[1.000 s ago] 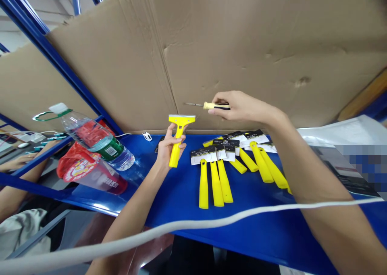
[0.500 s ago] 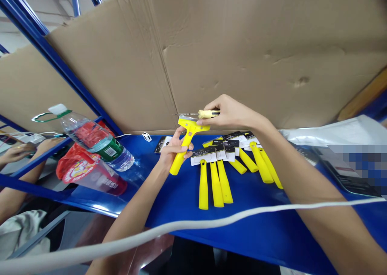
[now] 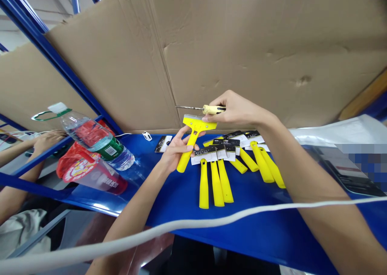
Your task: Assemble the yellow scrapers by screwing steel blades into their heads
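Note:
My left hand [image 3: 175, 148] is closed around the handle of a yellow scraper [image 3: 198, 125], which is tilted with its wide head up. A metal blade edge and two screws show on that head. Just above it, my right hand [image 3: 234, 107] grips a screwdriver [image 3: 213, 109] with a pale yellow handle, its thin shaft pointing left. The right fingertips are at the scraper head's upper right; the screwdriver tip is apart from the screws. Below and to the right, several yellow scrapers [image 3: 217, 184] with black-and-white cards [image 3: 211, 152] lie on the blue shelf [image 3: 248, 222].
A large water bottle [image 3: 110, 148] and a red-topped cup [image 3: 93, 174] lean at the left. A cardboard sheet [image 3: 226, 45] stands behind. A white cable [image 3: 181, 226] crosses in front. Clear plastic packaging [image 3: 335, 136] lies right. Another person's hands [image 3: 50, 140] show beyond the blue frame.
Both my hands, with the scraper and screwdriver, have shifted slightly right. The screwdriver has risen away from the scraper's head, and the blade edge shows more. The other person's hands have moved.

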`<state>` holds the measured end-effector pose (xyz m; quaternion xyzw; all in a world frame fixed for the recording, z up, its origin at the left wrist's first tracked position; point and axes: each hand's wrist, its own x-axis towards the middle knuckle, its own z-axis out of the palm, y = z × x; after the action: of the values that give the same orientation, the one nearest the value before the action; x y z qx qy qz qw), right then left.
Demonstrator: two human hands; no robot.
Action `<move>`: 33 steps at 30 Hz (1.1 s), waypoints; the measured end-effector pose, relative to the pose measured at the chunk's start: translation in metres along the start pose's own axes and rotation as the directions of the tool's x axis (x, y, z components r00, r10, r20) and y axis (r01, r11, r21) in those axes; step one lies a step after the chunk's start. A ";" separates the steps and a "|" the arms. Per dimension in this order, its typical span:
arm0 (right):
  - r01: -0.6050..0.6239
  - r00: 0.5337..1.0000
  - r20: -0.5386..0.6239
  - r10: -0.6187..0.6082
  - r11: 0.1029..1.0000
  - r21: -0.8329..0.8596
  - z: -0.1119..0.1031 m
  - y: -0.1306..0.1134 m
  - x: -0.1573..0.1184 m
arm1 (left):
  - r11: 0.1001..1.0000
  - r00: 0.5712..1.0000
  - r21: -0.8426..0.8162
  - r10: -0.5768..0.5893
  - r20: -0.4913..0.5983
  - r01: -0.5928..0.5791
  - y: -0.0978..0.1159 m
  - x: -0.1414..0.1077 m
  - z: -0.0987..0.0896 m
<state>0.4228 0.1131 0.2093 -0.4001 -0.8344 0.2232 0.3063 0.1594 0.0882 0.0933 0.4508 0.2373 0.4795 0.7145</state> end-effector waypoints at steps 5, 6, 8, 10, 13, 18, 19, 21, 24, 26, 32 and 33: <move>-0.015 1.000 -0.022 0.014 0.999 -0.042 -0.002 0.001 0.001 | 0.999 0.999 0.047 0.025 -0.030 -0.023 -0.004 0.002 0.003; -0.018 1.000 -0.026 0.016 0.999 -0.049 -0.002 0.001 0.001 | 0.998 0.999 0.060 0.036 -0.034 -0.033 -0.005 0.003 0.003; -0.023 0.999 -0.027 0.021 0.998 -0.064 -0.003 0.000 0.001 | 0.995 0.998 0.086 0.052 -0.038 -0.049 -0.007 0.005 0.002; -0.031 0.999 -0.017 0.030 0.996 -0.078 -0.004 -0.003 0.000 | 0.992 0.998 0.115 0.060 -0.036 -0.055 -0.009 0.007 -0.001; -0.052 0.999 -0.001 0.052 0.994 -0.099 -0.007 -0.005 -0.003 | 0.983 0.996 0.169 0.077 -0.033 -0.070 -0.012 0.008 -0.005; 0.013 1.000 0.022 -0.010 0.994 -0.107 -0.011 -0.001 -0.004 | 0.959 0.989 0.250 0.143 -0.026 -0.132 -0.016 0.012 -0.009; 0.042 0.999 0.029 -0.040 0.994 -0.101 -0.012 0.000 -0.003 | 0.955 0.987 0.256 0.161 -0.032 -0.147 -0.017 0.013 -0.009; 0.087 0.996 0.043 -0.084 0.991 -0.097 -0.011 0.001 -0.002 | 0.947 0.980 0.271 0.193 -0.046 -0.174 -0.020 0.014 -0.011; 0.087 0.995 0.066 -0.079 0.986 -0.139 -0.008 -0.003 -0.001 | 0.929 0.973 0.310 0.227 -0.051 -0.200 -0.023 0.017 -0.013; 0.065 0.996 0.071 -0.053 0.981 -0.181 -0.007 -0.006 -0.003 | 0.904 0.968 0.370 0.246 -0.043 -0.213 -0.022 0.019 -0.017; 0.088 0.991 -0.083 -0.107 0.974 -0.210 -0.016 -0.011 -0.009 | 0.366 0.934 0.926 0.353 -0.047 -0.092 0.000 0.023 -0.055; 0.094 0.987 -0.111 -0.120 0.972 -0.213 -0.019 -0.011 -0.010 | 0.166 0.922 0.985 0.375 -0.102 0.042 0.003 0.023 -0.065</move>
<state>0.4356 0.1010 0.2262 -0.3972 -0.8531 0.0929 0.3253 0.1172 0.1363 0.0670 0.7387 0.5485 0.3603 0.1538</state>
